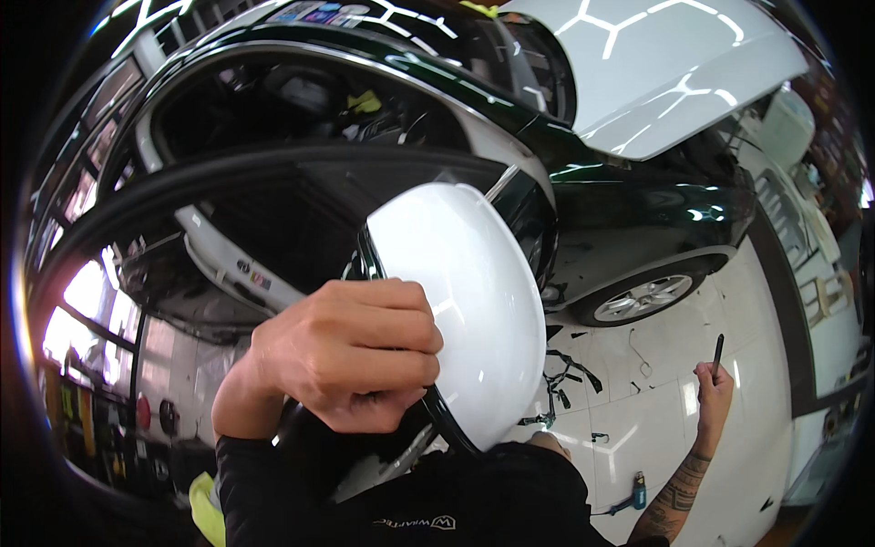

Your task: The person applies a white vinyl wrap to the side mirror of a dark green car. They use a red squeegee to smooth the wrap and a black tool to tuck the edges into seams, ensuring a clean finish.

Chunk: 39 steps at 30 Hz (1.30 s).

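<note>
A glossy white side mirror cover (478, 283) with a black lower edge fills the middle of the view, standing out from the car door. My left hand (351, 351) is closed in a fist against the black-trimmed left edge of the mirror; whatever is between its fingers is hidden. Out to the right, away from the car, my right hand (715, 397) holds a slim black pen-shaped tool (718, 351) upright. Its exact kind is too small to make out. The car door (292, 173) is open behind the mirror.
A dark green fender (638, 214) and a front wheel (645, 299) lie beyond the mirror, below a raised white hood (656, 68). Black trim pieces (571, 366) are scattered on the tiled floor, with a blue heat gun (639, 492) nearer. A yellow-green cloth (208, 510) shows at lower left.
</note>
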Available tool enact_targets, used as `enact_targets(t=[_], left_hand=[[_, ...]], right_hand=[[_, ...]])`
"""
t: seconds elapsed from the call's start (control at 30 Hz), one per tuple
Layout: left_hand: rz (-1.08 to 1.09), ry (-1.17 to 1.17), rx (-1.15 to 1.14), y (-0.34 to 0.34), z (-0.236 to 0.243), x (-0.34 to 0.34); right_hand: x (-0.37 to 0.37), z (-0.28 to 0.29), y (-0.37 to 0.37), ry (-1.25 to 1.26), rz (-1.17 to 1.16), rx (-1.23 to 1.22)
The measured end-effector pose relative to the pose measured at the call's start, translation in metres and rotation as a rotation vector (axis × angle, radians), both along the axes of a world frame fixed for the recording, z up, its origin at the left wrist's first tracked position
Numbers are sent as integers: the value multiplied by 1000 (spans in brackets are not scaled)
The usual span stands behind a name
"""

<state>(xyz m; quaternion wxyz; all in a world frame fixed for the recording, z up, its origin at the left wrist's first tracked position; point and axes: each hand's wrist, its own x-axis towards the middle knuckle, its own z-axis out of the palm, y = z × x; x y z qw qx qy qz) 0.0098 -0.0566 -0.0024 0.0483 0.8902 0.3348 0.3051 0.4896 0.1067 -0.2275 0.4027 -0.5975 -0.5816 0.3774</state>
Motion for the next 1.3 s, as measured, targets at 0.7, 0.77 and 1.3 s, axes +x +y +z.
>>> enact_targets(t=[0.7, 0.77, 1.3], left_hand=[[817, -1722, -194, -86, -135, 72], [726, -1768, -264, -63, -126, 82], [87, -2067, -266, -15, -129, 51]], right_hand=[[-38, -50, 101, 372, 761, -85], [-64, -27, 91, 353, 807, -7], [-154, 46, -20, 476, 655, 170]])
